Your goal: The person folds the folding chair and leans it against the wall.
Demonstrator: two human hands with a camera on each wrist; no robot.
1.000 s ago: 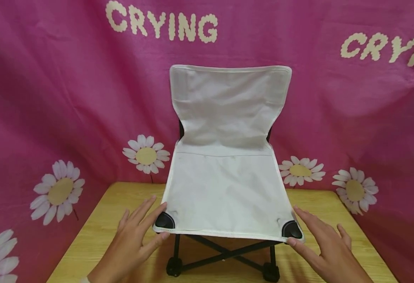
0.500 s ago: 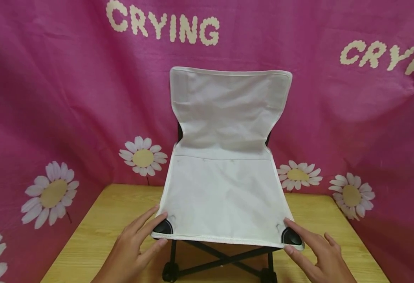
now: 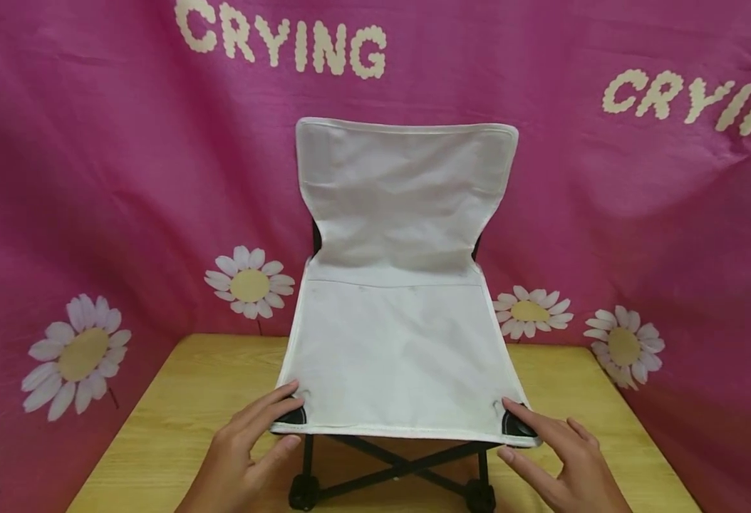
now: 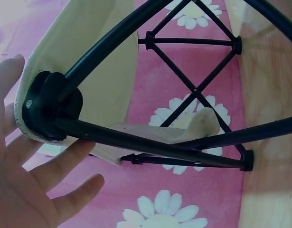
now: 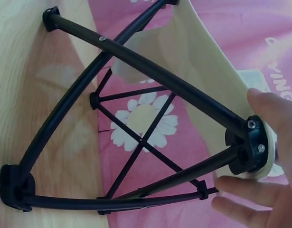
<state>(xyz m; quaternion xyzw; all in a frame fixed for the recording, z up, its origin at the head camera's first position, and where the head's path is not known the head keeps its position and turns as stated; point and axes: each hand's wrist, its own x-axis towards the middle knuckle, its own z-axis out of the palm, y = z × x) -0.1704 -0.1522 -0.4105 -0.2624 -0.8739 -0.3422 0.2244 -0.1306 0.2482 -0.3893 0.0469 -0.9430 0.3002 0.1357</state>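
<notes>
A small folding chair (image 3: 407,349) with white fabric and black crossed legs stands unfolded, its backrest (image 3: 407,178) upright. My left hand (image 3: 237,445) lies at the seat's front left corner, fingers on the black corner patch (image 3: 296,416) and thumb in front of the edge. At the front right corner, my right hand (image 3: 564,456) touches the other black patch (image 3: 516,426) with its fingers, its thumb just below the edge. Both hands have fairly straight, spread fingers. Each wrist view shows a black plastic joint under the seat corner, the left joint (image 4: 51,104) and the right joint (image 5: 248,147).
The chair stands on a light wooden tabletop (image 3: 177,406). A pink curtain (image 3: 144,142) with daisies and lettering hangs close behind it and along both sides. Black crossbars (image 3: 407,467) join the front legs near their feet (image 3: 303,491).
Both hands have come inward onto the seat's front corners, the fingers now over the black patches. The chair stays unfolded; the head view has shifted slightly.
</notes>
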